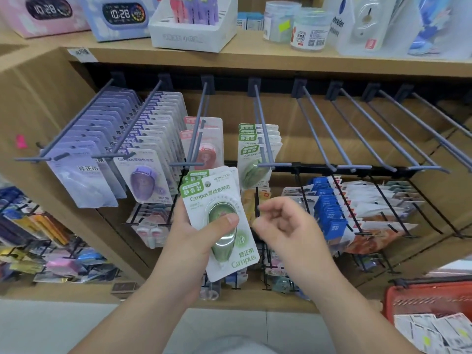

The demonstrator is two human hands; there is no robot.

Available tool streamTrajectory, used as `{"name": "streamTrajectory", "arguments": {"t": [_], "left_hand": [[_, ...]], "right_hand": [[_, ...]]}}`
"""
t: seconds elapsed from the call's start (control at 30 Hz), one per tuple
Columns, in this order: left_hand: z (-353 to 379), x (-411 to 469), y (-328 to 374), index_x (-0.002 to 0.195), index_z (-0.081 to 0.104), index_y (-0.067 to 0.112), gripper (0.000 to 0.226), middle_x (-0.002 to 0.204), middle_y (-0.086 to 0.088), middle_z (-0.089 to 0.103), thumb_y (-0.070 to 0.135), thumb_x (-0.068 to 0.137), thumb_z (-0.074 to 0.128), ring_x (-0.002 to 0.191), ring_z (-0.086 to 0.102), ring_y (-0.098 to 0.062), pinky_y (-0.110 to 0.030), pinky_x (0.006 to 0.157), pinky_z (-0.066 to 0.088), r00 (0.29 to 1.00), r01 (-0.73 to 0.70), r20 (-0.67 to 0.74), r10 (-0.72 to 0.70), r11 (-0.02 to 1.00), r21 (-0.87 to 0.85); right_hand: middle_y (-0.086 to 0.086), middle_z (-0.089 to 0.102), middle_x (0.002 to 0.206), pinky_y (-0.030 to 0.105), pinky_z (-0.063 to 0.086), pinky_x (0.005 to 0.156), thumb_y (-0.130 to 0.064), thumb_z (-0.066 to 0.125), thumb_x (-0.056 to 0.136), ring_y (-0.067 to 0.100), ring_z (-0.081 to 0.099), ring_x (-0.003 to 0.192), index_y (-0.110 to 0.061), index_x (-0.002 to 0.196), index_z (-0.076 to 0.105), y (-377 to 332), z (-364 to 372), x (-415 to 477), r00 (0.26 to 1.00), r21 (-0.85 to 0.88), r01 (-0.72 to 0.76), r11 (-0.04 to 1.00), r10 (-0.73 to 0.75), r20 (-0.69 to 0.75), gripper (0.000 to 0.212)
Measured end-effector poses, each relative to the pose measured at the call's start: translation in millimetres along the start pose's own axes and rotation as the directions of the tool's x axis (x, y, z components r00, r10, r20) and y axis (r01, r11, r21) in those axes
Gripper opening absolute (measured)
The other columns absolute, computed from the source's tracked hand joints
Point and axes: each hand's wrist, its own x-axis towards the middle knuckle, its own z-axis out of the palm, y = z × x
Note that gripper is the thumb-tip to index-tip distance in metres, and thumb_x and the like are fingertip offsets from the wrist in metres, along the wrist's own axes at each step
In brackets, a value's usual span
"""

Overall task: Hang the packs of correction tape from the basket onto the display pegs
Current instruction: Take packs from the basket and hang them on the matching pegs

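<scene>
— What lies nearest?
— The left hand (189,233) is seen lowest in the view. A few green correction-tape packs, the held packs (222,200), are gripped in it as a fan, with the thumb pressed across the front blister and the fingers curled behind the cards.

— And just right of the held packs?
— The right hand (283,226) is raised there, apart from the cards. Its fingers are curled inward, the thumb is brought near the forefinger, and nothing is seen between them (the hand is somewhat blurred).

— Where is the basket placed?
— The red basket (429,297) is set low and far right of the held packs and is cut off by the frame edge. White-backed packs (439,333) are seen lying in it.

— What is shown behind the held packs?
— Above and slightly right, hung green packs (251,149) are carried on a grey peg (258,108). Above and just left, pink packs (214,139) are hung. Further left, purple packs (145,175) and then lilac packs (81,180) are ranked in long rows. To the upper right, a row of grey pegs (343,166) is fixed to the back rail.

— And farthest off?
— Above everything, a wooden shelf (255,56) is loaded with clock boxes (120,19) and clear jars (309,31).
</scene>
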Motion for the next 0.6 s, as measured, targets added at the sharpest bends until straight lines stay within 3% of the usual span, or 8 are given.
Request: {"name": "streamTrajectory", "arguments": {"t": [0.1, 0.2, 0.3, 0.37, 0.47, 0.6], "left_hand": [[4.1, -0.4, -0.3, 0.131, 0.059, 0.021, 0.069, 0.116, -0.011, 0.078, 0.002, 0.071, 0.087, 0.102, 0.077, -0.037, -0.055, 0.077, 0.064, 1.000, 0.010, 0.026, -0.010, 1.000, 0.010], [5.2, -2.3, 0.0, 0.129, 0.058, 0.025, 0.071, 0.114, -0.005, 0.079, 0.012, 0.066, 0.088, 0.100, 0.078, -0.030, -0.047, 0.073, 0.064, 0.999, 0.015, 0.037, -0.016, 1.000, 0.012], [1.0, -3.9, 0.3, 0.131, 0.058, 0.033, 0.067, 0.120, 0.003, 0.078, 0.021, 0.072, 0.086, 0.109, 0.076, -0.024, -0.047, 0.082, 0.062, 0.998, 0.009, 0.065, -0.008, 1.000, -0.005], [0.4, -6.5, 0.7, 0.132, 0.059, 0.034, 0.063, 0.121, 0.003, 0.078, 0.017, 0.077, 0.085, 0.109, 0.076, -0.023, -0.043, 0.079, 0.064, 0.995, 0.011, 0.097, -0.005, 0.999, -0.053], [1.6, -8.7, 0.6, 0.134, 0.058, 0.032, 0.058, 0.119, 0.002, 0.079, 0.018, 0.079, 0.071, 0.105, 0.077, -0.022, -0.035, 0.071, 0.064, 0.994, -0.013, 0.108, 0.021, 0.997, -0.079], [-0.7, -5.2, 0.6, 0.138, 0.055, 0.034, 0.063, 0.119, 0.006, 0.078, 0.022, 0.078, 0.071, 0.107, 0.077, -0.020, -0.036, 0.074, 0.065, 0.997, -0.045, 0.060, 0.048, 0.998, -0.053]], "right_hand": [[0.000, 0.070, 0.091, 0.040, 0.060, 0.071, -0.043, 0.088, 0.064, 0.027, 0.064, 0.082, -0.035, 0.097, 0.069, -7.4, 14.8, -8.4, 0.995, -0.030, 0.021, 0.999, -0.018, 0.098, 0.039], [0.004, 0.072, 0.097, 0.052, 0.060, 0.078, -0.034, 0.087, 0.074, 0.032, 0.068, 0.089, -0.032, 0.099, 0.071, -4.4, 19.3, -10.6, 0.996, 0.010, -0.001, 1.000, 0.000, 0.094, 0.030], [0.000, 0.076, 0.103, 0.037, 0.062, 0.080, -0.012, 0.077, 0.089, 0.019, 0.073, 0.095, -0.019, 0.111, 0.066, -4.0, 12.2, -13.8, 0.994, 0.131, -0.042, 0.990, 0.029, 0.104, 0.025], [-0.003, 0.077, 0.104, 0.025, 0.059, 0.076, -0.014, 0.072, 0.089, 0.012, 0.074, 0.095, -0.014, 0.116, 0.062, -4.6, 6.7, -16.1, 0.997, 0.219, -0.044, 0.975, 0.029, 0.071, 0.028], [0.001, 0.077, 0.107, 0.026, 0.058, 0.078, -0.021, 0.068, 0.083, 0.014, 0.073, 0.099, -0.011, 0.120, 0.058, -1.5, 0.7, -17.5, 1.000, 0.305, -0.022, 0.952, 0.014, 0.028, 0.040], [-0.001, 0.076, 0.111, 0.025, 0.058, 0.079, -0.011, 0.064, 0.094, 0.012, 0.073, 0.101, -0.012, 0.121, 0.056, 3.6, -2.5, -14.9, 0.998, 0.290, -0.023, 0.957, 0.036, -0.043, 0.028]]}}
